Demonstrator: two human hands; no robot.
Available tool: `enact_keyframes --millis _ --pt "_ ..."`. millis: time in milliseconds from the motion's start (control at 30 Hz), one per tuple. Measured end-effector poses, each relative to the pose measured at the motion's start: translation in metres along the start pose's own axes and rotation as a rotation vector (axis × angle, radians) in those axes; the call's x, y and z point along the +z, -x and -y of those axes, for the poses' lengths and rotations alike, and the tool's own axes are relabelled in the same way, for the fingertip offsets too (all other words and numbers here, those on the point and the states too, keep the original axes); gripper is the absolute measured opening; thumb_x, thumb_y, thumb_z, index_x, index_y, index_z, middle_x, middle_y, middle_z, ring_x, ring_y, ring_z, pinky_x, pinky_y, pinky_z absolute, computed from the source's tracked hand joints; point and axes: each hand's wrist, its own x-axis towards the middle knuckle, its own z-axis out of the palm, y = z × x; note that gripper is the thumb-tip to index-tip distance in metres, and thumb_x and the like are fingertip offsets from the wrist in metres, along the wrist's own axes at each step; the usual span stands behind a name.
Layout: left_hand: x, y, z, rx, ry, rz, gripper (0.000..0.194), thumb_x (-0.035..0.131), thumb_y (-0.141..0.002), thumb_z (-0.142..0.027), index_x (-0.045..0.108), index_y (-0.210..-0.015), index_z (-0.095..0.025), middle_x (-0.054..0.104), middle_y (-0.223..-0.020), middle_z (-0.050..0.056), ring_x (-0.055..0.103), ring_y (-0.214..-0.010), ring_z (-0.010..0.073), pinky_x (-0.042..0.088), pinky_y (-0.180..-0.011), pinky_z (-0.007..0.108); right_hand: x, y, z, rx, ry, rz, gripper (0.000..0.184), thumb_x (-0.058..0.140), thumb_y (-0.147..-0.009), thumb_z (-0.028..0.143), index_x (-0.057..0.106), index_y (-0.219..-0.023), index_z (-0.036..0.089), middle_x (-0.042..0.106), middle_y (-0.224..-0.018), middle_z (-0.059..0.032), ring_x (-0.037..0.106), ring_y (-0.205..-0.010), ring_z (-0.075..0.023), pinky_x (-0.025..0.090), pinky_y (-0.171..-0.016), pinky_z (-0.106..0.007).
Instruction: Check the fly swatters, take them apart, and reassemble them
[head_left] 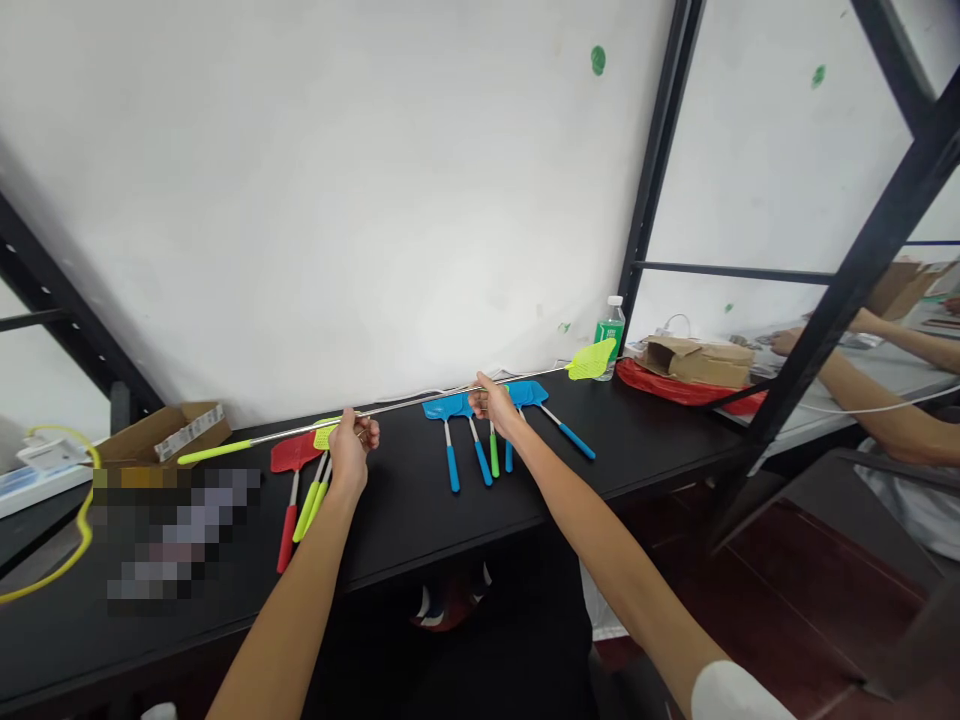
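Observation:
A yellow-green fly swatter [592,359] with a long, drawn-out metal rod is held sideways above the black table. My left hand [352,450] is closed around the rod toward its grip end, and my right hand [491,400] pinches it nearer the paddle. Under my right hand lie several blue fly swatters [453,470] and one with a green handle [494,456]. Beside my left hand rest a red fly swatter [288,535] and yellow-green ones [309,512], their heads partly overlapping.
An open cardboard box [206,425] and a yellow cable [88,510] are at left. A green-labelled bottle [610,330] stands at the back right, near a cardboard box [697,360] on red plastic [637,378]. Another person's arm [870,400] shows beyond the black metal frame [847,240].

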Motion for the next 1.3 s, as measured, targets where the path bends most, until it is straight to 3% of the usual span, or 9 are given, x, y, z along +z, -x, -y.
enact_keyframes --millis 167,367,567,967,1100,1300 --pt "-0.006 -0.002 -0.007 0.000 0.092 -0.130 0.031 0.054 -0.082 -0.047 0.043 -0.068 -0.021 0.049 -0.052 -0.004 0.044 -0.043 0.0098 0.033 -0.041 0.021 -0.002 -0.001 0.000 -0.011 -0.053 -0.032 0.041 0.065 -0.078 0.059 0.061 -0.082 0.019 0.058 -0.055 0.0030 0.047 -0.042 -0.0083 0.035 -0.039 -0.020" --pt "-0.006 0.001 -0.009 0.033 0.114 -0.132 0.038 0.058 -0.083 -0.044 0.038 -0.060 -0.021 0.044 -0.049 -0.005 0.042 -0.043 0.0085 0.032 -0.041 0.020 0.000 0.000 0.000 0.008 -0.065 -0.025 0.041 0.065 -0.077 0.059 0.061 -0.081 0.018 0.056 -0.054 0.0039 0.045 -0.041 -0.0083 0.035 -0.040 -0.020" --pt "-0.006 0.000 -0.010 -0.020 0.136 -0.149 0.031 0.056 -0.082 -0.044 0.045 -0.066 -0.020 0.050 -0.050 -0.004 0.043 -0.042 0.0087 0.032 -0.041 0.020 0.000 0.001 0.001 0.018 -0.080 -0.036 0.041 0.065 -0.077 0.059 0.062 -0.080 0.018 0.055 -0.054 0.0039 0.045 -0.042 -0.0084 0.034 -0.040 -0.021" --pt "-0.009 -0.004 -0.015 0.022 0.220 -0.328 0.028 0.054 -0.080 -0.040 0.042 -0.064 -0.021 0.043 -0.048 -0.007 0.042 -0.042 0.0083 0.030 -0.039 0.020 0.002 -0.001 -0.006 0.015 -0.079 -0.019 0.047 0.059 -0.081 0.066 0.063 -0.080 0.019 0.056 -0.053 0.0022 0.044 -0.040 -0.0099 0.034 -0.040 -0.023" --pt "-0.011 -0.004 -0.016 0.030 0.214 -0.389 0.026 0.052 -0.079 -0.037 0.040 -0.064 -0.021 0.042 -0.047 -0.007 0.038 -0.040 0.0074 0.029 -0.039 0.020 0.001 0.000 -0.003 -0.039 -0.129 -0.090 0.050 0.055 -0.083 0.068 0.064 -0.080 0.018 0.056 -0.054 0.0014 0.046 -0.042 -0.0103 0.035 -0.041 -0.023" --pt "-0.014 -0.007 -0.014 0.044 0.218 -0.425 0.027 0.051 -0.079 -0.039 0.037 -0.064 -0.022 0.039 -0.046 -0.008 0.036 -0.038 0.0076 0.027 -0.038 0.020 -0.012 -0.003 0.005 -0.211 -0.340 -0.318 0.043 0.050 -0.088 0.061 0.063 -0.086 0.020 0.060 -0.061 0.0011 0.050 -0.048 -0.0101 0.035 -0.042 -0.021"
